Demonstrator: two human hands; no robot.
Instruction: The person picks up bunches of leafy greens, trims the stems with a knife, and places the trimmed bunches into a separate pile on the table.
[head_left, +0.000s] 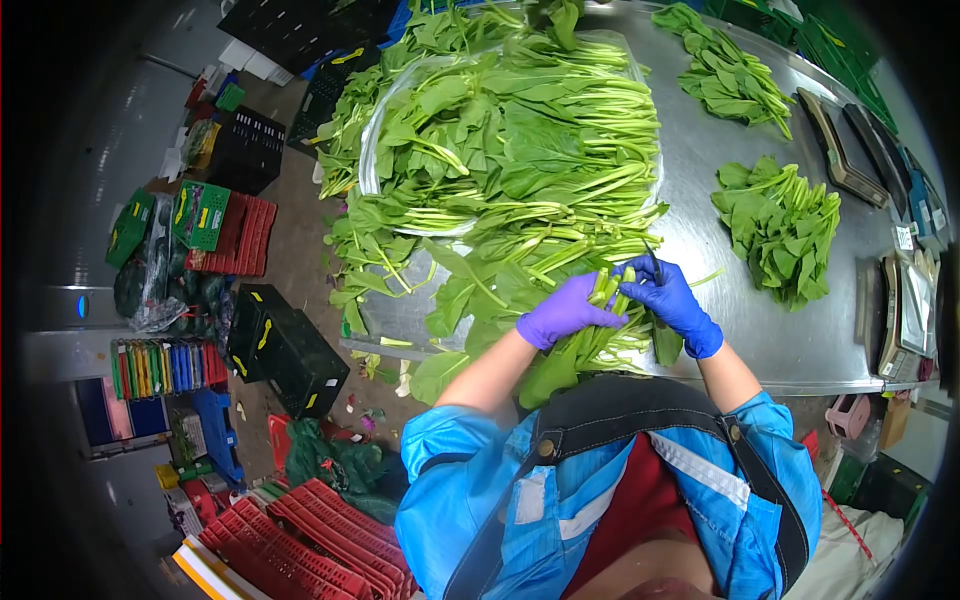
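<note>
My left hand [568, 313], in a purple glove, is closed around the stems of a few leafy greens [590, 345] near the table's front edge. Close beside it on the right, my right hand [668, 300], in a blue-violet glove, has its fingers pressed together at the stem ends, with a thin dark tool [655, 262] sticking up between them. A big heap of leafy greens [540, 140] lies just beyond both hands, partly on clear plastic [372, 150]. Two separate bunches rest to the right, one farther back [735, 78] and one nearer [782, 225].
The metal table [690, 190] has scales [845, 150] along its right side. Black crates [285, 350], red crates [300, 540] and green crates [200, 215] stand on the floor at the left. A pink item [848, 415] is at the lower right.
</note>
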